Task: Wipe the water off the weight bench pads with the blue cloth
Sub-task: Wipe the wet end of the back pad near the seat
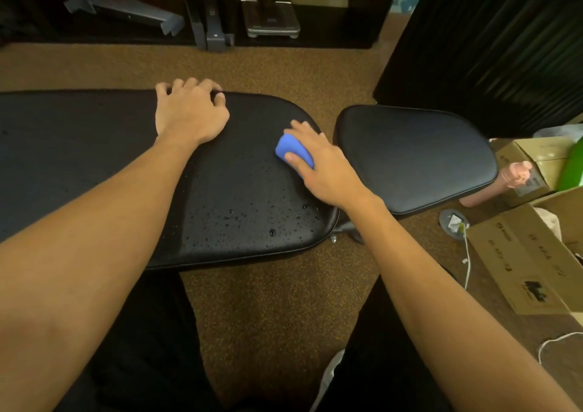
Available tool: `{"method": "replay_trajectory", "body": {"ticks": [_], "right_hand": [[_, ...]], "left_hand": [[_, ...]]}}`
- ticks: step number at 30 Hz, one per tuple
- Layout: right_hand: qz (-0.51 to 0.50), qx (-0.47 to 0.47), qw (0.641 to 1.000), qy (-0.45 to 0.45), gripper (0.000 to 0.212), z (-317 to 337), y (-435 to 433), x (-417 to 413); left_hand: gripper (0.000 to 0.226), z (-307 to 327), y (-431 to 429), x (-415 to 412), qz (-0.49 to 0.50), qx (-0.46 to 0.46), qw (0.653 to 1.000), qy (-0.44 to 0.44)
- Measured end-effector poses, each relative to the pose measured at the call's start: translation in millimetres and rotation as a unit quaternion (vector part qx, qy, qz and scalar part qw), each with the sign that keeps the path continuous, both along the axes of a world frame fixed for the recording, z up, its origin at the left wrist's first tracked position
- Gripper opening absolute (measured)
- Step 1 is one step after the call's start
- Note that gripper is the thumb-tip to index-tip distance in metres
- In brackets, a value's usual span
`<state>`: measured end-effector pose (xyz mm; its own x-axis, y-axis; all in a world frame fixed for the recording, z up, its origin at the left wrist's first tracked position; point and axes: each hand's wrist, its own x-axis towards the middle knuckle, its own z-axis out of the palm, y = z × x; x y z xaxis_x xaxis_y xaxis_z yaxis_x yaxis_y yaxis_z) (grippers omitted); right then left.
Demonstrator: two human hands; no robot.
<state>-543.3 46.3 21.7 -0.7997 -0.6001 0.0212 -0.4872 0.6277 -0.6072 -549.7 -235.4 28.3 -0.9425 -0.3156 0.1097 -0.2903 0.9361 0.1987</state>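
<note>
1. Long pad (94,146): black, fills the left and centre of the frame. Water drops (271,222) bead its lower right portion.
2. Seat pad (416,156): black, right of centre, apart from the long pad by a narrow gap.
3. Blue cloth (293,148): bunched, on the right end of the long pad, under the right hand (325,165), which clasps it between thumb and curled fingers.
4. Left hand (189,115): palm down on the long pad, fingers bent over its far edge.
5. Open cardboard box (530,263): lower right, on the carpet (277,310). Pale material (550,222) shows at its top; what it is cannot be told.
6. Second cardboard box (533,156): right edge; contents hidden. Green object (574,168) beside it.
7. White cable (467,254): runs past the open box.
8. Platform scale (271,17): upper centre.
</note>
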Motion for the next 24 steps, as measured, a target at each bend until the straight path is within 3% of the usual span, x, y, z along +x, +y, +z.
{"method": "replay_trajectory", "body": {"ticks": [2, 6, 11, 16, 21, 24], "right_hand": [[0.012, -0.010, 1.000, -0.007, 0.052, -3.5, 10.9, -2.7], [-0.060, -0.014, 0.998, -0.005, 0.053, -2.4, -13.7, -15.7], [0.071, 0.014, 0.997, 0.037, 0.051, -3.8, 2.0, -1.5], [-0.051, -0.010, 0.999, 0.007, 0.050, -0.5, -17.0, -18.6], [0.089, 0.009, 0.995, 0.041, 0.049, -2.1, -22.0, -4.3], [0.047, 0.010, 0.998, 0.032, 0.050, -2.3, -20.1, -21.6]], "left_hand": [[0.047, 0.2, 0.5, -0.3, 0.003, -0.001, 1.000, -0.001], [0.047, 1.2, -0.1, -0.5, 0.004, 0.001, 1.000, -0.008], [0.047, 0.1, -0.1, -0.6, 0.004, 0.002, 1.000, -0.004], [0.047, 1.7, 0.8, -0.6, 0.008, 0.000, 1.000, -0.009], [0.047, -0.3, 0.0, -1.5, 0.009, 0.003, 1.000, -0.008], [0.048, -1.6, -1.2, -2.4, 0.013, 0.002, 1.000, -0.007]]}}
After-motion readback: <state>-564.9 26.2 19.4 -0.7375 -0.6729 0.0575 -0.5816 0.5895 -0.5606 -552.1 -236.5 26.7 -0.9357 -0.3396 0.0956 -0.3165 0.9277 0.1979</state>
